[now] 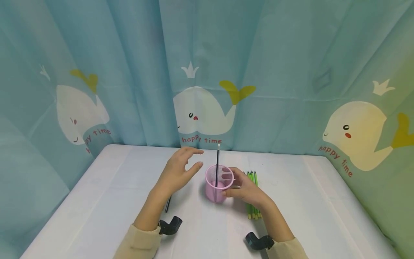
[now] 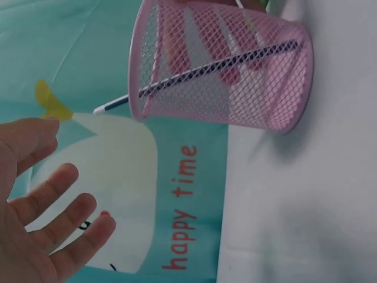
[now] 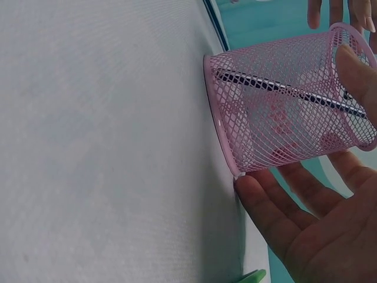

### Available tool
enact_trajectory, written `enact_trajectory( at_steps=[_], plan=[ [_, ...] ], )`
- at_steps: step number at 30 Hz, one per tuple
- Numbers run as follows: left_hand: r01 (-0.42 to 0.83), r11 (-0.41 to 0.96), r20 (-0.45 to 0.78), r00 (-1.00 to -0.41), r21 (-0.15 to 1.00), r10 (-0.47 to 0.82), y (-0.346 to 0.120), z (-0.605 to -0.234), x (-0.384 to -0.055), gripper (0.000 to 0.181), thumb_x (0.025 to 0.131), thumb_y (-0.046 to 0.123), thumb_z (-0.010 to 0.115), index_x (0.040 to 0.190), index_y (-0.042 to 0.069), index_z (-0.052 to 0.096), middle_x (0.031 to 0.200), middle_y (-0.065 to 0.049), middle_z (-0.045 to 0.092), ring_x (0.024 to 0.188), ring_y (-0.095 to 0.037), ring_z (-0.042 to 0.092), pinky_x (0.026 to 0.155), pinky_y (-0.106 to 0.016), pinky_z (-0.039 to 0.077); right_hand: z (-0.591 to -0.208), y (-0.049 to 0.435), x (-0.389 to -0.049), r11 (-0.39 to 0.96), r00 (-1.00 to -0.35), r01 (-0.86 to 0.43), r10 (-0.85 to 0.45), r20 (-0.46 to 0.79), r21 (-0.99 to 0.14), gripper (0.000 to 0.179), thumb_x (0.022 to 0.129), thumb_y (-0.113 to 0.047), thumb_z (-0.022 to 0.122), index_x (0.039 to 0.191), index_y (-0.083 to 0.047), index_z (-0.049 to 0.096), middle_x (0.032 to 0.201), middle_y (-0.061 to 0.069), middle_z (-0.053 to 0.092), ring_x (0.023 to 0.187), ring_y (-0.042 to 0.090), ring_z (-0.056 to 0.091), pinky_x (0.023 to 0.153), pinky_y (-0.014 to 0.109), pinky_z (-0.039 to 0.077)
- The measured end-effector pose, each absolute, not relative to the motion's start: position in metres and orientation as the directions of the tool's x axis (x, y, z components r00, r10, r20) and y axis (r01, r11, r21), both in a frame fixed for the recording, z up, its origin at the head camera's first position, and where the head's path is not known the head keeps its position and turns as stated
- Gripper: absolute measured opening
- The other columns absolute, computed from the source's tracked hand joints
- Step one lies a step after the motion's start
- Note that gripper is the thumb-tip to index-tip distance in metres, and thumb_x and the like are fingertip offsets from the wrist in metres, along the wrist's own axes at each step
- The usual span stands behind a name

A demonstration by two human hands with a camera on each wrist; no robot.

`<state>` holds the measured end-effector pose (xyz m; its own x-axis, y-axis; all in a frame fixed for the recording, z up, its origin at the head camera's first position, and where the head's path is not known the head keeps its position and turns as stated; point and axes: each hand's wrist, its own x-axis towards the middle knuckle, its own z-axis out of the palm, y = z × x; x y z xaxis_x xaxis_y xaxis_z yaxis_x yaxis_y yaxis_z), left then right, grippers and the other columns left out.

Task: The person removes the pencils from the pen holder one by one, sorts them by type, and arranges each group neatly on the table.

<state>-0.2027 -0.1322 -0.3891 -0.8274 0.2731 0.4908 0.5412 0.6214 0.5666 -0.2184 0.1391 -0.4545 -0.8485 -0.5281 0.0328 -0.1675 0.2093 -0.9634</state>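
A pink mesh pencil cup (image 1: 211, 194) stands upright on the white table. One dark pencil (image 1: 217, 158) with a white end leans inside it, rising above the rim. My right hand (image 1: 246, 187) grips the cup from the right, thumb on the near side and fingers round the far side. To the left of the cup, my left hand (image 1: 177, 173) hovers with fingers spread and holds nothing, as the left wrist view also shows. Below the left forearm lies something dark and slim (image 1: 168, 205), partly hidden by the arm.
Several green pencils (image 1: 253, 212) lie side by side to the right of the cup, partly covered by my right hand and wrist. A blue curtain (image 1: 278, 118) with whale prints hangs behind the far edge of the white table (image 1: 300, 201).
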Motion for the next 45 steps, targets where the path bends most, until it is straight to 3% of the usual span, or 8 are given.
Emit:
enact_trajectory(
  at_steps=[5, 9, 14, 21, 32, 45],
  plan=[
    [0.536, 0.627, 0.460, -0.836, 0.566, 0.299, -0.125, -0.392, -0.202, 0.033, 0.095, 0.025, 0.069, 0.127, 0.020, 0.064, 0.129, 0.005, 0.060, 0.126, -0.018, 0.055, 0.100, -0.045, 0.051, -0.454, 0.139, -0.218, 0.210, -0.851, -0.161, -0.525, 0.028, -0.964, 0.075, 0.080, -0.014, 0.081, 0.144, -0.006, 0.043, 0.143, 0.022, 0.050, 0.127, 0.041, 0.053, 0.109, 0.057, 0.043],
    [0.544, 0.626, 0.446, -0.833, 0.559, 0.327, -0.118, -0.396, -0.202, 0.033, 0.094, 0.028, 0.070, 0.127, 0.021, 0.064, 0.130, 0.006, 0.059, 0.127, -0.016, 0.054, 0.105, -0.044, 0.049, -0.454, 0.139, -0.218, 0.214, -0.851, -0.161, -0.525, 0.026, -0.963, 0.075, 0.080, -0.014, 0.080, 0.144, -0.005, 0.043, 0.143, 0.023, 0.050, 0.127, 0.041, 0.054, 0.109, 0.056, 0.043],
    [0.563, 0.600, 0.417, -0.826, 0.569, 0.379, -0.110, -0.402, -0.203, 0.039, 0.096, 0.035, 0.066, 0.132, 0.020, 0.062, 0.139, 0.001, 0.055, 0.132, -0.022, 0.050, 0.111, -0.048, 0.044, -0.454, 0.140, -0.218, 0.213, -0.850, -0.166, -0.526, 0.030, -0.963, 0.073, 0.081, -0.014, 0.080, 0.144, -0.007, 0.043, 0.143, 0.021, 0.050, 0.127, 0.041, 0.054, 0.108, 0.056, 0.044],
    [0.506, 0.629, 0.271, -0.858, 0.591, 0.436, -0.100, -0.410, -0.200, 0.053, 0.096, 0.051, 0.060, 0.144, 0.029, 0.052, 0.156, -0.003, 0.040, 0.143, -0.030, 0.038, 0.112, -0.058, 0.040, -0.454, 0.140, -0.218, 0.209, -0.848, -0.167, -0.529, 0.032, -0.964, 0.073, 0.081, -0.013, 0.080, 0.144, -0.007, 0.043, 0.142, 0.019, 0.051, 0.123, 0.038, 0.056, 0.104, 0.049, 0.049],
    [0.474, 0.672, 0.198, -0.872, 0.569, 0.447, -0.091, -0.419, -0.198, 0.062, 0.097, 0.058, 0.053, 0.150, 0.026, 0.046, 0.158, -0.001, 0.037, 0.144, -0.030, 0.035, 0.113, -0.059, 0.037, -0.450, 0.139, -0.217, 0.222, -0.852, -0.140, -0.523, 0.003, -0.965, 0.074, 0.081, -0.015, 0.081, 0.144, -0.009, 0.043, 0.140, 0.020, 0.052, 0.122, 0.034, 0.057, 0.100, 0.043, 0.053],
    [0.498, 0.670, 0.268, -0.865, 0.550, 0.423, -0.091, -0.420, -0.198, 0.063, 0.096, 0.057, 0.055, 0.146, 0.020, 0.050, 0.151, -0.001, 0.045, 0.139, -0.027, 0.042, 0.112, -0.053, 0.042, -0.450, 0.139, -0.217, 0.214, -0.852, -0.129, -0.524, -0.002, -0.968, 0.073, 0.081, -0.015, 0.080, 0.144, -0.008, 0.043, 0.142, 0.021, 0.050, 0.123, 0.037, 0.056, 0.100, 0.041, 0.052]
  ],
)
